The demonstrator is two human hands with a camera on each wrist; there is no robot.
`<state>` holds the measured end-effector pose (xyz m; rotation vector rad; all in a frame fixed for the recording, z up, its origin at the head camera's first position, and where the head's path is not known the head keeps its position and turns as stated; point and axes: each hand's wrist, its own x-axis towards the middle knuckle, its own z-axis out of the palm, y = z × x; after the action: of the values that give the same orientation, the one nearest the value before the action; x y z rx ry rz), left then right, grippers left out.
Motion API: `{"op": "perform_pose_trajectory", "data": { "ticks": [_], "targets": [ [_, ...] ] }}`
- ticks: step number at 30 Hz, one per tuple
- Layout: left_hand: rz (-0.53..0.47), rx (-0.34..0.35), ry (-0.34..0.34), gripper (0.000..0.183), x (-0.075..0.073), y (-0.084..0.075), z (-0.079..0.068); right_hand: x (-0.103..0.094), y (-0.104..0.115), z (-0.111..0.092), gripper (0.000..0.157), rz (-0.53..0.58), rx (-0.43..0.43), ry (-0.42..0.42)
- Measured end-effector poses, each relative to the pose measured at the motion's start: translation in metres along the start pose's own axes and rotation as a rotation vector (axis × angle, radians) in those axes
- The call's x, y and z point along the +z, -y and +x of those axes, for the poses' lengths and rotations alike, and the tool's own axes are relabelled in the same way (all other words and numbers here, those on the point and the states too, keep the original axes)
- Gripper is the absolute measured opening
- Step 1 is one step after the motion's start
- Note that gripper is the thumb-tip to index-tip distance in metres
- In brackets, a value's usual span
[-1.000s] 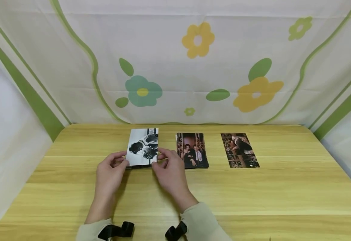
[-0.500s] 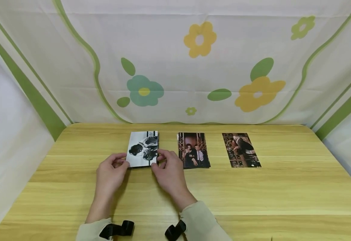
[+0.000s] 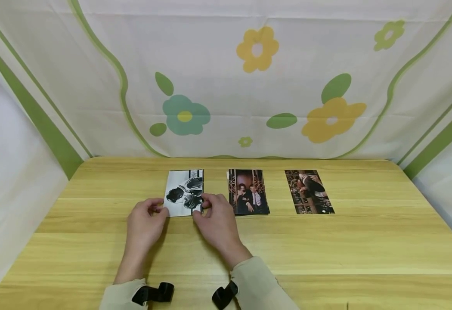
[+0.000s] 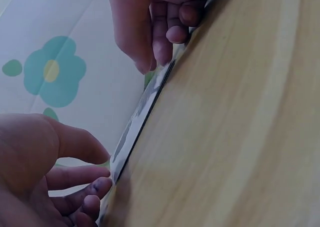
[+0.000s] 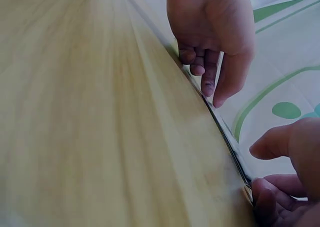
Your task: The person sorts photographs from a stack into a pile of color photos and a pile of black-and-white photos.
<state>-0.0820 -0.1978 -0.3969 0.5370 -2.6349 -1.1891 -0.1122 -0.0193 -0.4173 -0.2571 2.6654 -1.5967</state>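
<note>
I count three sets of thin, rectangular picture cards in a row: a black-and-white pile (image 3: 183, 187), a middle pile (image 3: 249, 198) with edges peeking out beneath its top print, and a dark card (image 3: 309, 191) with a small glint; I can't tell whether more lie under that one. The black-and-white pile lies flat at the row's left end, between both hands. The left hand (image 3: 146, 221) pinches its left edge with thumb and bent fingers; the right hand (image 3: 219, 221) touches its right edge, though I cannot tell whether it grips. Two pale sleeves (image 3: 262, 286), each with a black strap (image 3: 154, 293), reach over a yellowish wood-grain tabletop (image 3: 280, 249). Behind hangs creased white cloth (image 3: 206, 56) printed with five flowers and four leaves.
</note>
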Motion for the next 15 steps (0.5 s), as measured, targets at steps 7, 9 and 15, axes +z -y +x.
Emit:
{"op": "perform_pose_trajectory", "data": {
  "ticks": [7, 9, 15],
  "targets": [
    [0.003, -0.001, 0.006, 0.036, 0.0023, 0.0014, 0.0004, -0.0003, -0.0011, -0.0011, 0.051, -0.001, -0.014, -0.006],
    [0.001, -0.006, 0.011, 0.037, 0.0027, 0.0013, 0.0004, -0.0005, -0.0012, -0.0012, 0.050, 0.003, -0.016, -0.007],
    [-0.017, -0.020, 0.014, 0.039, 0.0024, 0.0001, -0.0008, -0.0023, -0.0028, -0.0018, 0.049, 0.029, -0.016, 0.000]
  ]
}}
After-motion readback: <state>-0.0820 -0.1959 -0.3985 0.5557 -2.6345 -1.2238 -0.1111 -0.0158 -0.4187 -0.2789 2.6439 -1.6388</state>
